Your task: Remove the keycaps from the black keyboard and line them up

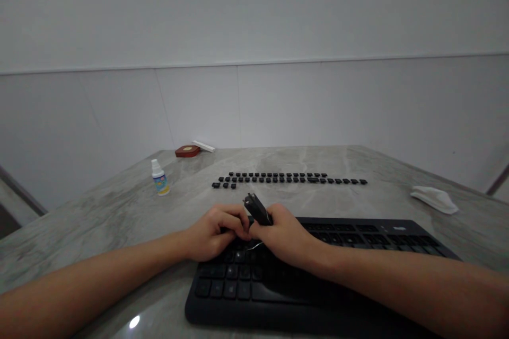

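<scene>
A black keyboard [222,307] lies before me on the table, with some keycaps in place at its lower left and bare key positions along its upper rows. My right hand [282,235] is closed around a black-handled keycap puller [257,210], whose thin wire shows below the fingers, over the keyboard's left part. Close beside it, my left hand [218,230] has its fingers curled together at the keyboard's upper left, meeting the right hand's fingertips. Whatever sits between those left fingers is hidden.
Beyond the keyboard, loose black keycaps [274,180] lie in rows. A small white bottle [160,179] stands at left. Farther back are a reddish-brown case [186,151] and a white flat item [203,146]. A white cloth [434,199] lies at right.
</scene>
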Action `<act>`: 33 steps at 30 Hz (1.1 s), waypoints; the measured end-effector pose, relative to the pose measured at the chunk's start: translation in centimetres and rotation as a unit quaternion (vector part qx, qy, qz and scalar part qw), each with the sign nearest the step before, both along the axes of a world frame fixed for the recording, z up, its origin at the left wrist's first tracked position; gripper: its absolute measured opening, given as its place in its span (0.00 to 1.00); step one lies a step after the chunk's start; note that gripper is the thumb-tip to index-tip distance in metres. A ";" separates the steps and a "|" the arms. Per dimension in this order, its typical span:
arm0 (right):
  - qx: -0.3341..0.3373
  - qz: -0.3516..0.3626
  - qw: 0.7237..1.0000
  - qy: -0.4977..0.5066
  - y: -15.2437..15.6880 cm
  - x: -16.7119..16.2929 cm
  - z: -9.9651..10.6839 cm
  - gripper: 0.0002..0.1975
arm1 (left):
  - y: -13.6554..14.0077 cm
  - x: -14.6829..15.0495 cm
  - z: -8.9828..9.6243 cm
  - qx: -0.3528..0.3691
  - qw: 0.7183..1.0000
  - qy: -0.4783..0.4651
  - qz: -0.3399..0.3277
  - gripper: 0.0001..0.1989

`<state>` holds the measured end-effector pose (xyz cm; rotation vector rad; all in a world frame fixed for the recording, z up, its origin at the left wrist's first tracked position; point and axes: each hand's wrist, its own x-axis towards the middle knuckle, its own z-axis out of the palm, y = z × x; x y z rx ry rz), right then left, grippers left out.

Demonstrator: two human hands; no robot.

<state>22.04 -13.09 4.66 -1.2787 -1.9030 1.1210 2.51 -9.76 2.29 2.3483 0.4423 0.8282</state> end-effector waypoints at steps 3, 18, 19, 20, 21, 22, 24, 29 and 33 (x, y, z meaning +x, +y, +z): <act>0.008 -0.012 1.000 0.015 -0.1 -0.1 -0.1 0.11 | -0.1 0.0 0.1 0.005 1.000 -0.003 0.000 0.11; 0.078 0.057 0.995 -0.028 -0.2 0.3 -0.1 0.16 | -0.4 0.3 0.4 0.047 0.998 -0.027 -0.040 0.11; 0.082 0.067 0.993 -0.042 -0.1 0.4 -0.1 0.16 | -0.4 0.3 0.4 0.050 0.997 -0.030 -0.042 0.11; 0.087 0.076 0.992 -0.055 0.1 0.6 -0.1 0.16 | -0.5 0.4 0.5 0.055 0.997 -0.033 -0.042 0.11; 0.091 0.084 0.990 -0.068 0.3 0.7 -0.1 0.17 | -0.5 0.3 0.5 0.060 0.997 -0.035 -0.039 0.11; 0.097 0.092 0.988 -0.081 0.4 0.7 -0.1 0.16 | -0.6 0.3 0.6 0.065 0.997 -0.033 -0.033 0.11; 0.113 0.107 0.982 -0.103 0.5 0.8 0.0 0.15 | -0.6 0.3 0.6 0.068 0.997 -0.018 -0.016 0.10; 0.132 0.119 0.975 -0.136 0.1 0.7 0.8 0.10 | -0.7 0.2 0.6 0.054 0.999 0.006 0.000 0.09; 0.125 0.088 0.974 -0.166 -0.1 0.6 0.9 0.12 | -0.6 0.2 0.6 0.054 0.999 0.002 -0.003 0.08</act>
